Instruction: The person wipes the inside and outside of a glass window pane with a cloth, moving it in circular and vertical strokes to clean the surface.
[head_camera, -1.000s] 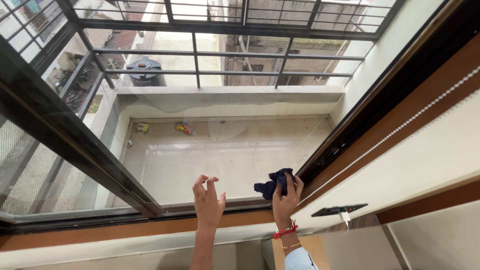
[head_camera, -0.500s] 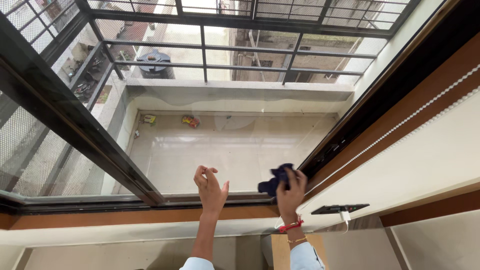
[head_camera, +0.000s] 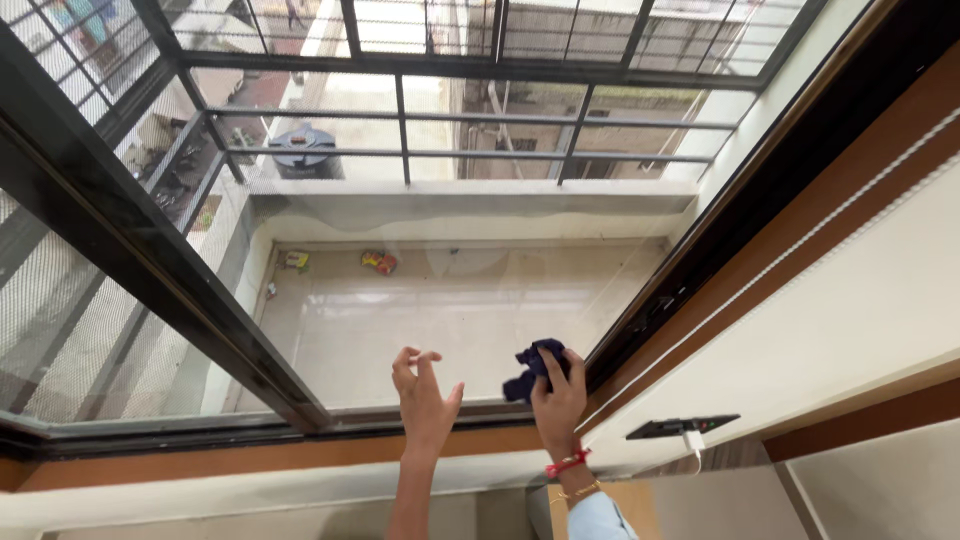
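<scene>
Compared with half a second ago, right hand now a little more to the left and slightly lower on the window glass, a short way off the black right-hand window frame where before almost against it. Dark blue cloth carried along, bunched at the fingertips, pinched between fingers and thumb and pressed to the pane near its lower right corner. Left hand almost in the same place as before, fingers spread and curled, holding nothing; fingertips near the glass, contact not possible to tell. Red thread and thin bangles on the right wrist, as earlier.

Edges: close below both hands the bottom window track and under it the brown wooden sill. To the right of the cloth the black frame rising diagonally, then a brown band with a white beaded cord. To the left a thick black frame bar crossing diagonally, well apart from the left hand. Small gap between the two hands. Above the hands a wide stretch of pane, open upward and to the left; behind the glass a tiled balcony floor and metal grille.
</scene>
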